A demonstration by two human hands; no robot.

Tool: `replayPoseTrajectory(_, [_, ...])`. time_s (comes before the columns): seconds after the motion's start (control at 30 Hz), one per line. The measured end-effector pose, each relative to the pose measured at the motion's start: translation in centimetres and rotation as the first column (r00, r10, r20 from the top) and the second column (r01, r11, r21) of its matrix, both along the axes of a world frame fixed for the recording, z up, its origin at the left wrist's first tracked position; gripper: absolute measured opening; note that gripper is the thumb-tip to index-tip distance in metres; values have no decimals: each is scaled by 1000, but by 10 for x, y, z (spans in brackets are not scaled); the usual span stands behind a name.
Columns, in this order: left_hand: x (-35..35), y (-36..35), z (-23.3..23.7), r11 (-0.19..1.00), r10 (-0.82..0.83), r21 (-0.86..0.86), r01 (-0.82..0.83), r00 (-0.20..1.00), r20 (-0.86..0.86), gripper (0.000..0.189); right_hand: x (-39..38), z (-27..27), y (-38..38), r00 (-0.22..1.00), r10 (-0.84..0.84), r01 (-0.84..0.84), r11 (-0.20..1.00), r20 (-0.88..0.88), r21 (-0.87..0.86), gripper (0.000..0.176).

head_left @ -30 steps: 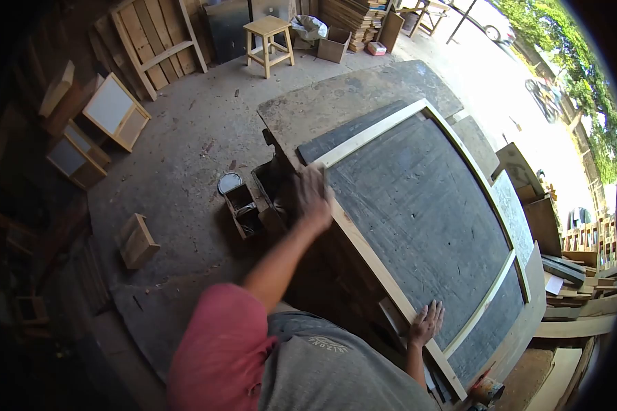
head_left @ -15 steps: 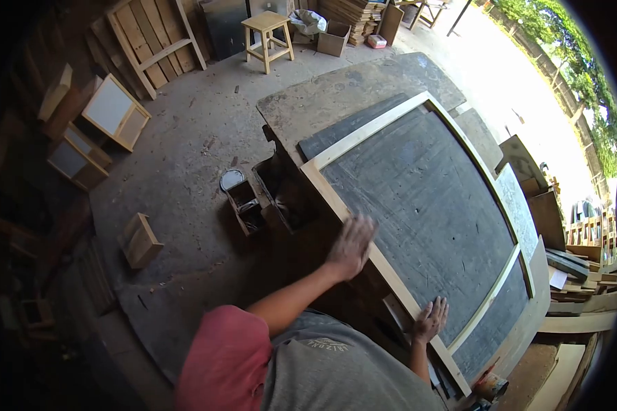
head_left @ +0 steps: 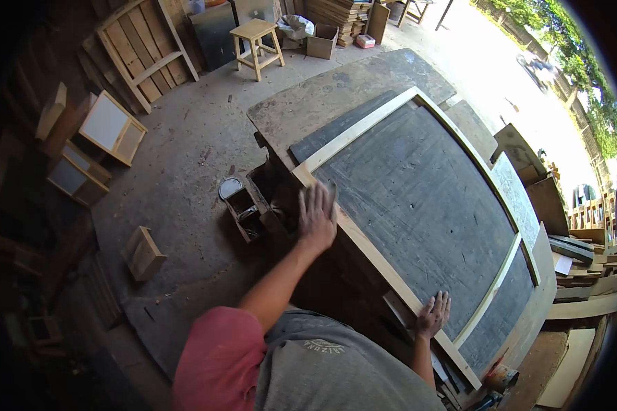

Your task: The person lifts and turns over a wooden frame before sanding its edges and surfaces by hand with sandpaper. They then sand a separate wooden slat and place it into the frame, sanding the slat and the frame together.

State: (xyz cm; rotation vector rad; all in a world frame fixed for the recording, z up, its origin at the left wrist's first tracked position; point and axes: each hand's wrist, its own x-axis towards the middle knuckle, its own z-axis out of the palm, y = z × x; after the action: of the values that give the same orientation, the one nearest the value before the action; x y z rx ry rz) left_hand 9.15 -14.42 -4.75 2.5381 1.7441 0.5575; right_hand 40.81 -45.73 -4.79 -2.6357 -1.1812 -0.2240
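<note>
My left hand (head_left: 317, 218) is on the near rail (head_left: 371, 257) of a pale wooden frame, toward its far left corner. Its fingers lie over a small dark flat piece (head_left: 332, 194), mostly covered, pressed against the wood. Farther down the same rail, my right hand (head_left: 433, 315) rests flat with its fingers stretched out, holding nothing. The frame lies on a dark, scratched board (head_left: 418, 185) on the worktable (head_left: 301, 103), and a pale crossbar (head_left: 490, 291) spans it near the right end.
Below the table's left side are an open box (head_left: 245, 205) and a paint tin (head_left: 230, 188). A stool (head_left: 255, 31) stands at the back. A small wooden box (head_left: 144, 253) lies on the floor at left. A stained can (head_left: 502, 378) is by the frame's lower right corner; planks (head_left: 586, 305) lie at right.
My left hand has moved up and left along the near rail, toward the frame's corner. My right hand stays at about the same place on the rail. The view has shifted slightly.
</note>
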Motion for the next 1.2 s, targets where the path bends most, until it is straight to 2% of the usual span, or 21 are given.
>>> replayPoseTrajectory(0.07, [-14,54,4,982,176,71,-174,984,-35,63,-1,-1,0,1000,-2,2,1000,-8,12,51])
replayPoseTrajectory(0.17, [-16,84,5,978,206,9,-207,977,52,63,-3,3,1,1000,-1,1,1000,-20,18,51])
replayPoseTrajectory(0.3, [-8,3,-9,992,124,-30,-124,992,-11,67,-2,2,2,999,-24,25,1000,-31,9,51])
replayPoseTrajectory(0.33, [-11,0,-13,993,112,23,-114,991,68,67,-3,3,3,999,-19,19,1000,-26,14,51])
replayPoseTrajectory(0.5, [-17,78,7,986,166,18,-166,986,-21,66,-4,2,1,1000,-10,11,1000,-24,24,50])
replayPoseTrajectory(0.57, [-14,92,10,971,225,-73,-226,974,-12,65,-3,3,0,1000,-2,2,1000,0,26,49])
replayPoseTrajectory(0.6, [-13,78,0,980,191,49,-193,980,48,63,-1,5,-1,1000,-5,5,1000,4,30,49])
replayPoseTrajectory(0.63, [-5,51,-2,983,173,66,-170,984,-48,61,-1,6,1,1000,-17,17,999,-7,32,48])
replayPoseTrajectory(0.67, [8,17,1,990,42,135,-50,997,64,59,-5,5,1,999,-29,30,999,-25,30,48])
replayPoseTrajectory(0.7, [24,-21,9,997,-60,50,54,991,119,61,-5,3,2,999,-33,34,999,-38,29,48])
replayPoseTrajectory(0.73, [43,-52,-4,985,-171,54,163,945,277,63,-2,1,2,1000,-17,18,999,-18,32,47])
replayPoseTrajectory(0.8, [51,-92,1,881,-473,122,457,849,236,59,-1,0,-2,1000,-3,3,1000,-4,24,46])
replayPoseTrajectory(0.83, [42,-84,3,880,-476,118,461,848,233,59,-1,0,-3,1000,-6,6,1000,-8,22,46])
replayPoseTrajectory(0.9, [4,-34,7,853,-500,63,518,779,378,63,-1,0,-1,999,-32,32,999,-16,6,45])
replayPoseTrajectory(0.97, [-42,22,19,949,-308,12,314,924,228,67,-3,3,2,999,-41,42,999,-23,10,46])
replayPoseTrajectory(1.03, [-60,58,-12,963,-189,207,175,981,52,66,-6,8,2,999,-41,41,999,-22,13,46])
replayPoseTrajectory(1.07, [-44,48,-20,968,-110,239,73,983,144,68,-6,8,2,999,-36,36,999,-24,22,47])
replayPoseTrajectory(1.1, [-26,19,-1,984,-151,129,125,964,217,68,-6,7,0,998,-51,52,998,-31,18,47])
replayPoseTrajectory(1.13, [-3,-18,4,963,-268,123,240,908,321,66,-4,5,-1,999,-45,45,999,-20,21,47])
replayPoseTrajectory(1.2, [46,-97,13,880,-453,47,472,808,376,64,-3,5,1,999,-33,33,999,-6,10,47])
